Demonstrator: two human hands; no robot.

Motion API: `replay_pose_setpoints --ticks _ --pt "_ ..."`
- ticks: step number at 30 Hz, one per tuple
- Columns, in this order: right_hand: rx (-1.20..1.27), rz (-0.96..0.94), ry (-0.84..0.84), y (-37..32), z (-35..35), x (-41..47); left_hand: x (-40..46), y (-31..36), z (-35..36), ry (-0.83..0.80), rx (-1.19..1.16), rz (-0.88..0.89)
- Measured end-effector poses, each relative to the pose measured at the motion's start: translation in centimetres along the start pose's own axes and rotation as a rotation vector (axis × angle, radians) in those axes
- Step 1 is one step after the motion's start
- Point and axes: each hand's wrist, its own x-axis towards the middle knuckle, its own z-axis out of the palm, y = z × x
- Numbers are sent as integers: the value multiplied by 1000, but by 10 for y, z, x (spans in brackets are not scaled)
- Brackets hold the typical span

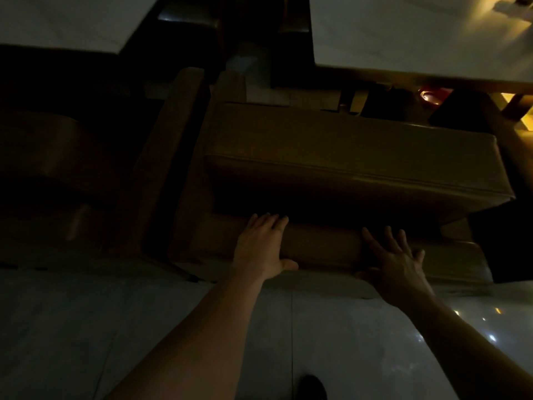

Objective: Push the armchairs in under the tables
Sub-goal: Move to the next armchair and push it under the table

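Armchair (331, 157), tan, cushioned, stood on the pale floor (86, 327) just short of the right-hand white table (403, 36), both hands flat with fingers straight on its back rail: left hand (261, 246), right hand (395, 267).

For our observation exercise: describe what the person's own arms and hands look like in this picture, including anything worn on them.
Both forearms are bare as far as the frame shows, with no sleeves in view. The left hand and the right hand are bare too, without gloves. No watch, bracelet or ring can be made out, though the dim light could hide small details.
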Motion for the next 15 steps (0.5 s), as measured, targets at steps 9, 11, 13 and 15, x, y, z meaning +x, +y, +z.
replay_pose_setpoints --ticks 9,11,13,15 --pt "33 54 14 -12 -2 -7 -1 1 2 -21 57 23" --pt "45 53 23 -12 -2 -7 -3 2 3 -20 51 17" --pt "55 58 15 -13 -2 -8 -7 4 4 -8 45 10" --pt "54 64 11 -16 -3 -11 -12 6 5 13 52 4"
